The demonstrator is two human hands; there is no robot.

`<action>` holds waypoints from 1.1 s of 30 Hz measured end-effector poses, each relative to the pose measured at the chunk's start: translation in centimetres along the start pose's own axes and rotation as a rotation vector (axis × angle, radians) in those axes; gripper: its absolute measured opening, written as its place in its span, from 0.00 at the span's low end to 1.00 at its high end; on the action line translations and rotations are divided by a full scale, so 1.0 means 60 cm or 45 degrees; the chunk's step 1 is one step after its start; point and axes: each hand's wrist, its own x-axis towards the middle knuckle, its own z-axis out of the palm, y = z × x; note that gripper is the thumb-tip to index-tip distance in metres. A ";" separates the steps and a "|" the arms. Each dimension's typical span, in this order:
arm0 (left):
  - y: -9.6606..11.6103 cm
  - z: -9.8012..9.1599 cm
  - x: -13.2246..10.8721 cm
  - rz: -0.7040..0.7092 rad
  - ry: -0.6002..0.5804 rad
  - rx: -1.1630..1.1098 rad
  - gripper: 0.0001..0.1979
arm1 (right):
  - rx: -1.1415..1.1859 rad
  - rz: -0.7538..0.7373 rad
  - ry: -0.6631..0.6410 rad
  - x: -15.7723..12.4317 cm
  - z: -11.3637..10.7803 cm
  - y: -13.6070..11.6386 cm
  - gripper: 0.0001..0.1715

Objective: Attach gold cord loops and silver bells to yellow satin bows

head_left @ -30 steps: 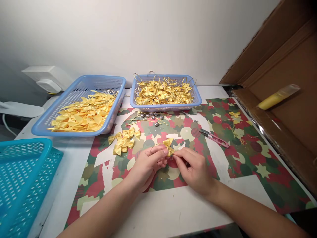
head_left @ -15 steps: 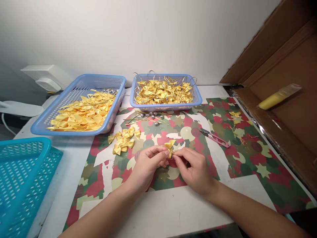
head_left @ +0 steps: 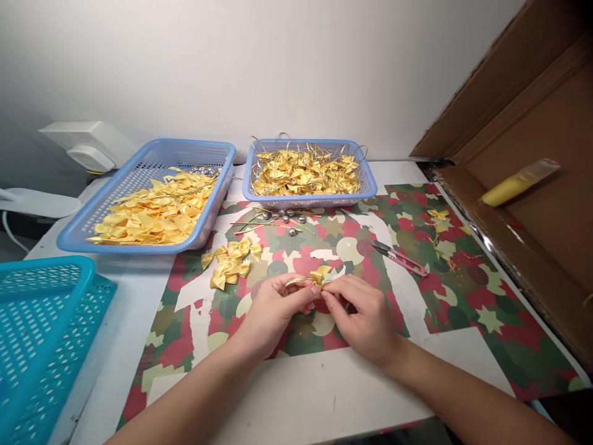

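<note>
Between my two hands, low over the patterned paper, is a yellow ribbon bow (head_left: 319,274) with a looped gold cord (head_left: 296,282). My left hand (head_left: 278,309) is closed on the bow, thumb and fingers pinching it, and the cord loop arches over its fingers. Thumb and forefinger of my right hand (head_left: 364,312) pinch at the bow's right side; the cord ends there are mostly hidden by the fingertips. Left of my hands lies a small pile of yellow bows (head_left: 231,262). Beyond them are several silver bells (head_left: 293,232) and loose gold cords (head_left: 259,224).
A blue basket (head_left: 65,241) of yellow bows and bells stands at back left. Another blue basket (head_left: 310,202) holds bows with cord loops. Pink-handled thread snips (head_left: 401,258) lie to the right. A teal basket (head_left: 88,272) is at left, a cardboard box (head_left: 519,117) at right.
The gold cord now shows as a clearer rounded loop over my left fingers, and the bow has tilted slightly to the right. Both hands keep nearly the same place.
</note>
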 end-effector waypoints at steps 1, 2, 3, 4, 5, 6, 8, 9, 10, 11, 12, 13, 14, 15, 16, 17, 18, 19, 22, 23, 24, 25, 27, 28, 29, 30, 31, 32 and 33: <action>0.003 0.000 -0.001 0.024 0.017 0.042 0.08 | 0.015 -0.014 0.041 0.003 -0.005 -0.002 0.08; 0.006 0.000 -0.003 0.050 0.038 0.095 0.08 | 0.025 -0.019 0.090 0.006 -0.010 -0.003 0.07; 0.009 -0.001 -0.005 0.082 0.060 0.160 0.08 | 0.032 -0.018 0.138 0.009 -0.017 -0.004 0.08; 0.011 -0.001 -0.007 0.125 0.080 0.246 0.07 | 0.035 -0.015 0.177 0.012 -0.023 -0.004 0.10; 0.012 -0.001 -0.009 0.188 0.096 0.357 0.06 | 0.038 -0.013 0.198 0.015 -0.030 -0.003 0.11; 0.012 0.000 -0.011 0.278 0.107 0.489 0.04 | 0.042 -0.016 0.199 0.018 -0.035 -0.002 0.12; 0.009 0.000 -0.014 0.522 0.125 0.777 0.03 | 0.049 -0.054 0.144 0.022 -0.041 0.000 0.11; 0.007 0.001 -0.014 0.651 0.136 0.906 0.04 | 0.047 -0.082 0.103 0.023 -0.042 0.001 0.10; 0.003 0.001 -0.015 0.769 0.148 1.013 0.04 | 0.039 -0.102 0.053 0.024 -0.041 0.001 0.09; 0.000 0.001 -0.015 0.871 0.159 1.097 0.05 | 0.027 -0.115 0.004 0.025 -0.039 0.002 0.08; -0.003 0.001 -0.014 0.955 0.171 1.162 0.05 | 0.016 -0.123 -0.034 0.025 -0.036 0.002 0.08; -0.006 0.000 -0.014 1.024 0.182 1.213 0.05 | 0.005 -0.121 -0.061 0.025 -0.033 0.002 0.08; -0.009 0.000 -0.013 1.079 0.191 1.255 0.05 | -0.006 -0.114 -0.075 0.025 -0.031 0.002 0.08; -0.011 -0.001 -0.012 1.122 0.199 1.289 0.04 | -0.016 -0.109 -0.081 0.024 -0.028 0.002 0.08; -0.013 -0.001 -0.012 1.155 0.207 1.313 0.04 | -0.027 -0.110 -0.077 0.023 -0.026 0.002 0.08; -0.014 -0.002 -0.012 1.177 0.215 1.328 0.04 | -0.039 -0.115 -0.068 0.023 -0.025 0.003 0.08; -0.015 -0.002 -0.012 1.191 0.219 1.332 0.04 | -0.052 -0.125 -0.058 0.022 -0.024 0.003 0.08; -0.014 -0.001 -0.012 1.196 0.221 1.328 0.04 | -0.062 -0.139 -0.045 0.022 -0.024 0.003 0.08; -0.010 0.001 -0.014 1.158 0.225 1.278 0.05 | -0.053 -0.164 -0.008 0.021 -0.024 0.003 0.09; -0.007 0.002 -0.015 1.126 0.219 1.250 0.05 | -0.036 -0.161 0.001 0.021 -0.024 0.003 0.09; -0.005 0.003 -0.015 1.090 0.207 1.216 0.05 | -0.015 -0.155 0.010 0.021 -0.024 0.003 0.09; -0.003 0.004 -0.015 1.053 0.193 1.181 0.04 | 0.009 -0.147 0.020 0.022 -0.023 0.003 0.09; -0.002 0.005 -0.014 1.004 0.178 1.116 0.04 | 0.057 -0.141 0.031 0.022 -0.022 0.004 0.09; -0.002 0.006 -0.013 0.998 0.184 1.095 0.05 | 0.079 -0.145 0.035 0.023 -0.021 0.004 0.10; -0.003 0.006 -0.012 1.006 0.200 1.082 0.05 | 0.100 -0.151 0.039 0.023 -0.021 0.004 0.10; -0.004 0.006 -0.010 1.020 0.223 1.075 0.05 | 0.122 -0.159 0.046 0.023 -0.021 0.004 0.10; -0.006 0.006 -0.009 1.035 0.240 1.074 0.06 | 0.146 -0.169 0.057 0.022 -0.022 0.003 0.10; -0.007 0.006 -0.007 1.049 0.254 1.073 0.06 | 0.173 -0.178 0.069 0.021 -0.023 0.003 0.10; -0.009 0.006 -0.006 1.059 0.262 1.074 0.06 | 0.207 -0.177 0.077 0.019 -0.024 0.003 0.11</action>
